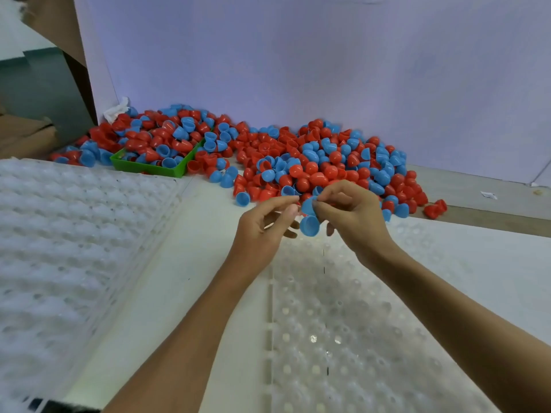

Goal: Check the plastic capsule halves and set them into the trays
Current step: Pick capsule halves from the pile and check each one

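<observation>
I see two blue capsule halves held up between my hands, above the far end of the right tray. The lower blue half (309,225) has its rounded dome toward the camera and down-left, so its long axis tilts away from me; the upper blue half (308,205) sits just above it, touching or nearly so, mostly hidden by fingertips (I cannot tell which way its mouth faces).

The right hand (351,214) has its thumb and fingers curled in on the two halves, pinching them from the right. The left hand (264,226) reaches in from the left with thumb and forefinger drawn together at the upper half's edge; whether it really grips the half or only touches it I cannot tell. Both forearms come up from the bottom of the view and meet over the desk (179,278).

The right tray (357,323), clear dimpled plastic, shows no halves in its pockets that I can make out. The left tray (74,234), white and dimpled, looks the same. Beyond them a green bin (143,167) holds red and blue halves, and a loose heap of red and blue halves (313,156) spreads along the wall (328,55).
</observation>
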